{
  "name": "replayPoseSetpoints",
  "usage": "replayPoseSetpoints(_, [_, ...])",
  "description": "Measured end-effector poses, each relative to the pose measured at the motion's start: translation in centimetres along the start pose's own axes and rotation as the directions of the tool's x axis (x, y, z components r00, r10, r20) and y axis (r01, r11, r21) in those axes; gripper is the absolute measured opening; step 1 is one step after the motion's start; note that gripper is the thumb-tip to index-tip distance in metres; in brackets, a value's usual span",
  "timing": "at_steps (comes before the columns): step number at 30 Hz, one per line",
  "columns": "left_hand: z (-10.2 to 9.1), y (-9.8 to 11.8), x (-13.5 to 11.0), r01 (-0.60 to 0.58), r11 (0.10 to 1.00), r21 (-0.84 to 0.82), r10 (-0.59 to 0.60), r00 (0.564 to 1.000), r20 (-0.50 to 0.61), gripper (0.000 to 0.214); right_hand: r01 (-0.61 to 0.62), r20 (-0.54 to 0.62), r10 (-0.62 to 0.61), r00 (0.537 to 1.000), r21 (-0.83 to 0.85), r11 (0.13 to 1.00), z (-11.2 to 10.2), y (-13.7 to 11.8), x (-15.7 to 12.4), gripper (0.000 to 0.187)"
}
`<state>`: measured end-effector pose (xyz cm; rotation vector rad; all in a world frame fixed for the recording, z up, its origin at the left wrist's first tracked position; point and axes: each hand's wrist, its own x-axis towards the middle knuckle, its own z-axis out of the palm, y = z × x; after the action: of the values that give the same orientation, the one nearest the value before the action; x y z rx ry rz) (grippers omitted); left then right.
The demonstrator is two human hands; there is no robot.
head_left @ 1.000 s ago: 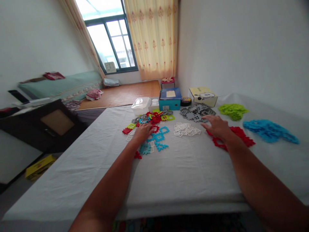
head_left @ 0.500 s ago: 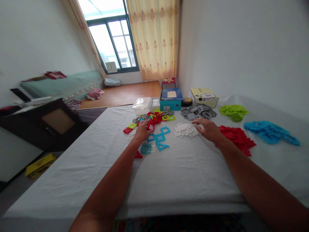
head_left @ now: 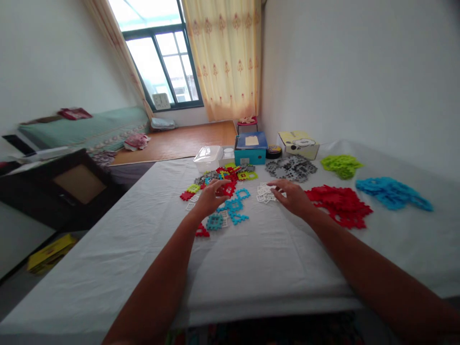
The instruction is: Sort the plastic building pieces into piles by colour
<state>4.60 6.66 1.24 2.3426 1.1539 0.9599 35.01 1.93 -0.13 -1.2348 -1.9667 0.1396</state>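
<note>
My left hand [head_left: 210, 197] is over the near-left side of a mixed heap of toothed plastic building pieces [head_left: 230, 175]; its thumb and fingers are apart and I see nothing between them. Blue pieces [head_left: 235, 205], a teal square piece [head_left: 214, 221] and a red piece [head_left: 202, 231] lie close by it. Over the right part of a small pile of white lattice window pieces [head_left: 265, 193] is my right hand [head_left: 290, 195], fingers curved and spread from the thumb, holding nothing visible. Whether its fingertips touch the white pieces I cannot tell.
Sorted piles lie rightward: grey [head_left: 292, 167], red [head_left: 339, 206], lime green [head_left: 341, 166] and blue [head_left: 391, 192]. Behind stand a clear plastic box [head_left: 208, 158], a blue box [head_left: 250, 152] and a yellow carton [head_left: 300, 144]. A white cloth [head_left: 258, 268] covers the table.
My right hand has shifted left, further over the white pieces. My left hand has drawn slightly back from the mixed heap, its thumb and fingers now more visibly apart. The view has turned slightly right.
</note>
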Motion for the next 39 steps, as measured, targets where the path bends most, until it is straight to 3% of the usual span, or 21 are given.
replayPoseSetpoints(2, [1.5, 0.9, -0.1, -0.040, 0.979, -0.201, 0.058, 0.994, 0.088, 0.047, -0.037, 0.081, 0.023, 0.996, 0.167, 0.985, 0.8, -1.4, -0.1, 0.034])
replayPoseSetpoints(5, [3.4, 2.1, -0.5, -0.081, 0.930, -0.358, 0.149, 0.975, 0.165, 0.046, -0.084, 0.168, 0.028, 0.985, 0.333, 0.939, 1.5, -2.5, 0.0, 0.036])
replayPoseSetpoints(8, [4.6, 2.6, -0.7, -0.072, 0.911, -0.406, 0.159, 0.970, 0.184, 0.046, -0.121, 0.164, 0.066, 0.984, 0.353, 0.928, 1.3, -2.3, 0.0, 0.024])
replayPoseSetpoints(13, [5.6, 2.6, -0.7, -0.017, 0.893, -0.450, 0.092, 0.985, 0.144, 0.045, -0.098, 0.204, 0.024, 0.979, 0.363, 0.927, 0.8, -2.1, -0.1, 0.029])
replayPoseSetpoints(16, [5.7, 2.6, -0.7, 0.003, 0.897, -0.443, 0.086, 0.980, 0.180, 0.050, -0.085, 0.218, 0.021, 0.976, 0.290, 0.953, 0.0, -1.8, 0.2, 0.024])
replayPoseSetpoints(19, [4.5, 1.8, -0.5, 0.024, 0.924, -0.381, 0.044, 0.985, 0.169, 0.055, -0.129, -0.003, 0.129, 0.992, 0.006, 0.992, -2.8, 1.0, 0.3, 0.021])
replayPoseSetpoints(22, [2.0, -0.2, 0.0, 0.052, 0.972, -0.229, -0.038, 0.997, 0.064, 0.034, -0.322, -0.262, 0.234, 0.936, -0.375, 0.869, -7.1, 5.9, -0.7, 0.022])
replayPoseSetpoints(25, [-0.9, -3.1, 0.1, 0.131, 0.987, -0.090, -0.136, 0.989, -0.050, 0.027, -0.447, -0.261, 0.365, 0.894, -0.582, 0.679, -9.9, 10.3, -2.1, 0.024])
replayPoseSetpoints(28, [-3.0, -5.7, -0.5, 0.213, 0.975, 0.058, -0.205, 0.972, -0.118, 0.028, -0.440, -0.127, 0.472, 0.872, -0.626, 0.644, -10.2, 12.4, -2.9, 0.021])
replayPoseSetpoints(30, [-4.0, -7.0, -1.0, 0.255, 0.949, 0.187, -0.235, 0.964, -0.123, 0.027, -0.412, -0.069, 0.475, 0.877, -0.614, 0.673, -9.7, 12.3, -2.8, 0.024])
replayPoseSetpoints(33, [-5.0, -8.4, -1.7, 0.354, 0.861, 0.364, -0.308, 0.934, -0.178, 0.027, -0.370, -0.127, 0.374, 0.919, -0.605, 0.705, -8.8, 10.7, -2.2, 0.034])
replayPoseSetpoints(35, [-5.5, -9.0, -2.0, 0.433, 0.814, 0.388, -0.382, 0.901, -0.203, 0.028, -0.348, -0.170, 0.309, 0.936, -0.588, 0.730, -8.0, 9.2, -1.6, 0.037])
replayPoseSetpoints(37, [-5.9, -9.3, -2.2, 0.424, 0.831, 0.360, -0.416, 0.903, -0.105, 0.030, -0.330, -0.164, 0.288, 0.943, -0.546, 0.770, -7.2, 7.9, -1.2, 0.035])
replayPoseSetpoints(39, [-6.0, -9.1, -2.3, 0.323, 0.884, 0.339, -0.362, 0.930, 0.057, 0.037, -0.294, -0.129, 0.265, 0.955, -0.488, 0.822, -6.2, 6.8, -0.9, 0.032])
